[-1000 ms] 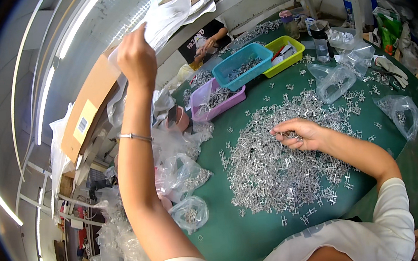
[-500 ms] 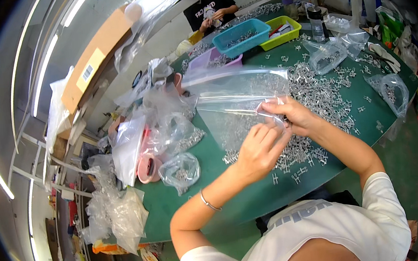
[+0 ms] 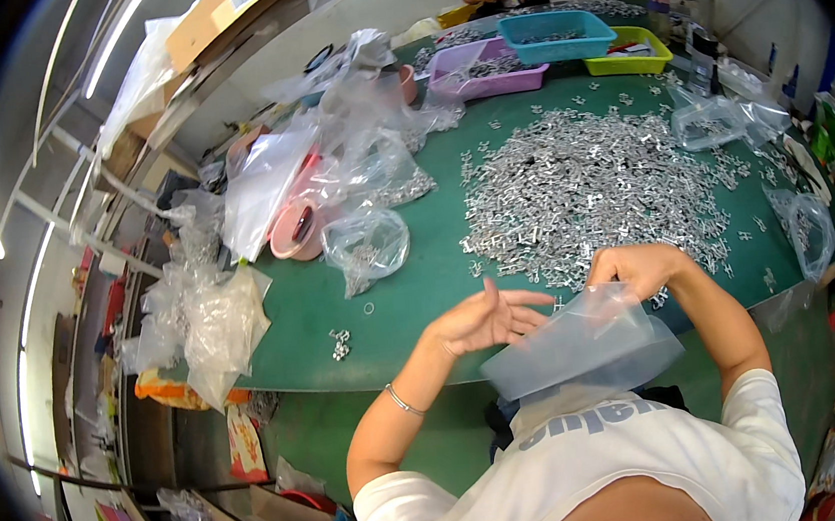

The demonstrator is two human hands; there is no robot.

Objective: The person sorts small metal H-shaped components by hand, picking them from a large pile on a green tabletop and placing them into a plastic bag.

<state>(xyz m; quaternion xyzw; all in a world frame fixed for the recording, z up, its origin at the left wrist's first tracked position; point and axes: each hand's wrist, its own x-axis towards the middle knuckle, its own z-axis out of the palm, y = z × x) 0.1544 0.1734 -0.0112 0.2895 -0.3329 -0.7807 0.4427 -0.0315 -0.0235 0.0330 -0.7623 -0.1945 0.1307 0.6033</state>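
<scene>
Translucent plastic bag (image 3: pixel 579 347), lower centre | right hand (image 3: pixel 635 268) curled around its top edge, likely supporting it; left hand (image 3: pixel 476 325) fingers wide, beside it

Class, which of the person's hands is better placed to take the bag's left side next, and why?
Probably the left hand: it is open, right beside that side of the bag. The right hand is curled at the bag's upper right, farther away.

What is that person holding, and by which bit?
The right hand holds a clear plastic bag by its far edge. The left hand is open, holding nothing.
</scene>
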